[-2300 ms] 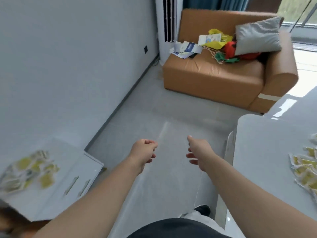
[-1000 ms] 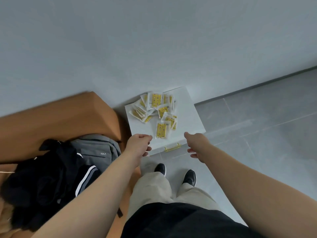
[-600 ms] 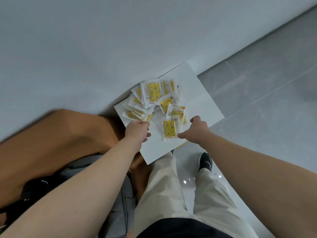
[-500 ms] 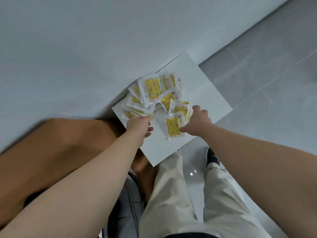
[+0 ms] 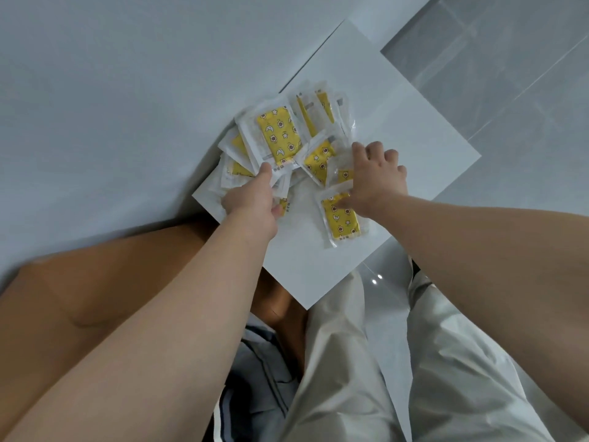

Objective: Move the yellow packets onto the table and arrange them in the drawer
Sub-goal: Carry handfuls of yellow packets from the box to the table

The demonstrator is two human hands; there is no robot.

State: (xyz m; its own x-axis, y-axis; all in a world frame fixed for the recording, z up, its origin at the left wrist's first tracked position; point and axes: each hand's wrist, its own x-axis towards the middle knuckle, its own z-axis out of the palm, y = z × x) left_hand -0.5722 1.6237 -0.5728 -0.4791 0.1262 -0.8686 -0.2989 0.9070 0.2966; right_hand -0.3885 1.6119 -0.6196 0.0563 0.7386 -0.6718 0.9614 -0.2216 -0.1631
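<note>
Head view: a person leans over a white cabinet top (image 5: 398,129) set against a pale wall (image 5: 127,74).
Yellow packets (image 5: 279,132): a loose, overlapping heap on the cabinet top, close to the wall; one packet (image 5: 342,223) lies apart, nearer the front edge.
Left hand (image 5: 251,199): fingers curled onto the near edge of the heap, pinching clear wrappers.
Right hand (image 5: 376,180): fingers spread and pressed down on the right side of the heap, thumb touching the separate packet; whether anything is gripped cannot be told.
Beside the cabinet: an orange-brown sofa arm (image 5: 95,282).
Below: pale trousers (image 5: 350,378), grey floor tiles (image 5: 526,74).
</note>
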